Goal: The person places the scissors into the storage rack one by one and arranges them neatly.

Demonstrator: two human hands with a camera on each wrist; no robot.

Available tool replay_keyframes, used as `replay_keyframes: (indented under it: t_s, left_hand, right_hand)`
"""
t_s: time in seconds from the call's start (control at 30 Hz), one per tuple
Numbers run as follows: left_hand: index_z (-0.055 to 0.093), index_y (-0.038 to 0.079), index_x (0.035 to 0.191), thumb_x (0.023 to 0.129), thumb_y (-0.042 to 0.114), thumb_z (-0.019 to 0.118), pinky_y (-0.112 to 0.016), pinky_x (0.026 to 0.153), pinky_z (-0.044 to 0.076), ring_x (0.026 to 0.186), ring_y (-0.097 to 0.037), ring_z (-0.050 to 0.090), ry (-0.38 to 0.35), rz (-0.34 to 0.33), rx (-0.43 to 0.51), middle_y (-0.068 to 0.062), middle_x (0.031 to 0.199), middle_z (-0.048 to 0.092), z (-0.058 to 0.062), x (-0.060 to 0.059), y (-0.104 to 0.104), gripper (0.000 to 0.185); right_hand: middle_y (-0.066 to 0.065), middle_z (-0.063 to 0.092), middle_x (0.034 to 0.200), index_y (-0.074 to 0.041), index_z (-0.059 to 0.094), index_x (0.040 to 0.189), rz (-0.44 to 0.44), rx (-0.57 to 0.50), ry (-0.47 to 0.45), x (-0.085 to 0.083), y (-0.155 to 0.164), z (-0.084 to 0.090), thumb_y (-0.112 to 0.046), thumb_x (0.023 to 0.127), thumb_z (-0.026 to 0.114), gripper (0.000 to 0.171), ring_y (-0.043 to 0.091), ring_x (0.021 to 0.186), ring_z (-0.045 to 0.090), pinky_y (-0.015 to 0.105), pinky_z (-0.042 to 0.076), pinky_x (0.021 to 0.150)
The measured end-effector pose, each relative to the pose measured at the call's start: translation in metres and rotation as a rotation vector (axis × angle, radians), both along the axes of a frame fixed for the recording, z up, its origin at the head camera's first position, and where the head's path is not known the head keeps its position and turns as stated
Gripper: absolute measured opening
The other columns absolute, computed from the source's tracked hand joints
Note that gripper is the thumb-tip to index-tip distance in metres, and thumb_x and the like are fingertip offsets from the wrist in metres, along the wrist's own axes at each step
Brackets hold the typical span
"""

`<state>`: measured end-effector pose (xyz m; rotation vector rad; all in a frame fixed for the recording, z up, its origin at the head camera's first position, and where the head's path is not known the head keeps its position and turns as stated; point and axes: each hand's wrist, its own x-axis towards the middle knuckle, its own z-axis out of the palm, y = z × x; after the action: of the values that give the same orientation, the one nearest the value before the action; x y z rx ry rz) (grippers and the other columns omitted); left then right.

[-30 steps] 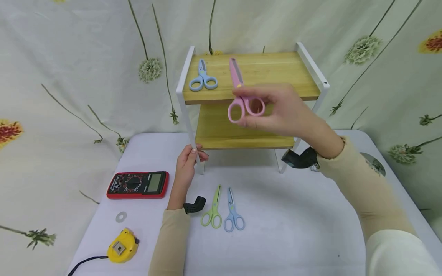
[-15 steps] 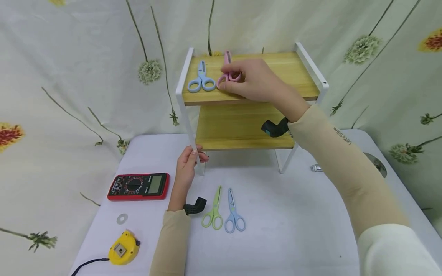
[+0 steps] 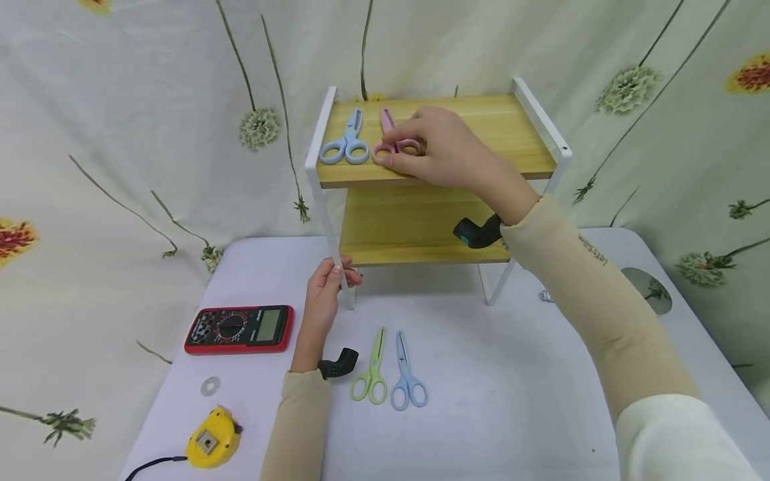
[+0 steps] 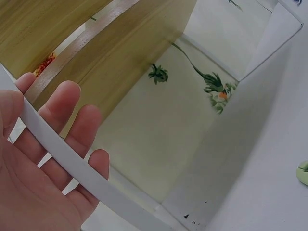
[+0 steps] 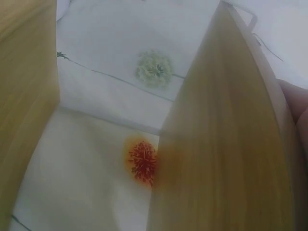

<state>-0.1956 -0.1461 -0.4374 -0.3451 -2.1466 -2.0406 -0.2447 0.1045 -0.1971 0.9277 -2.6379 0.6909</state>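
Observation:
My right hand (image 3: 448,148) pinches the handles of pink scissors (image 3: 387,120), which lie on the shelf rack's upper wooden board (image 3: 481,127). Just left of them on that board is a pair of blue scissors (image 3: 345,143), points away from me. Low on the rack's left side, my left hand (image 3: 323,297) holds the white frame (image 3: 327,220). In the left wrist view the bar (image 4: 72,156) crosses its palm, with loosely bent fingers (image 4: 83,127) around it. Only a sliver of the right hand (image 5: 299,103) shows in the right wrist view, beyond the board edge.
Green scissors (image 3: 374,367) and another blue pair (image 3: 408,374) lie on the white table before the rack. To the left are a red multimeter (image 3: 239,329), a grey washer (image 3: 210,386) and a yellow tape measure (image 3: 213,437). A round mirror-like disc (image 3: 648,290) lies right.
My right hand has carried the pink scissors up and left, down onto the upper board. The blue scissors beside them have shifted slightly left and turned a little. My left hand stays put.

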Motion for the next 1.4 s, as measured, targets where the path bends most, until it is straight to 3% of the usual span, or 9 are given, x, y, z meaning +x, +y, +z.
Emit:
replay_keyframes:
  t_s: [0.57,0.97,1.4]
  left_hand:
    - [0.054,-0.009,0.123,0.11,0.015,0.039,-0.029,0.089,0.053,0.085,-0.003,0.068,-0.002,0.002,-0.001,0.017,0.083,0.07,-0.0012,-0.0012,0.0,0.031]
    - [0.055,-0.008,0.123,0.11,0.013,0.039,-0.025,0.087,0.053,0.085,-0.003,0.069,-0.005,0.003,0.011,0.016,0.082,0.07,-0.0002,0.0013,0.0015,0.03]
    - [0.054,-0.009,0.123,0.11,0.011,0.038,-0.026,0.087,0.053,0.084,-0.002,0.068,0.004,0.002,0.007,0.017,0.082,0.07,0.0015,0.0014,0.0013,0.029]
  right_hand:
    - [0.005,0.054,0.084,-0.013,0.078,0.114,-0.011,-0.01,0.003,-0.0006,-0.0005,-0.0006,-0.042,0.096,0.069,0.035,0.02,0.082,0.043,0.03,0.031,0.07]
    - [0.009,0.057,0.097,-0.011,0.071,0.128,-0.03,0.013,-0.058,0.0013,-0.0015,0.0006,-0.033,0.1,0.063,0.036,0.022,0.089,0.044,0.031,0.032,0.073]
    - [0.01,0.057,0.096,-0.01,0.07,0.13,-0.032,0.026,-0.052,0.0018,-0.0011,0.0019,-0.027,0.101,0.061,0.034,0.023,0.086,0.044,0.031,0.032,0.072]
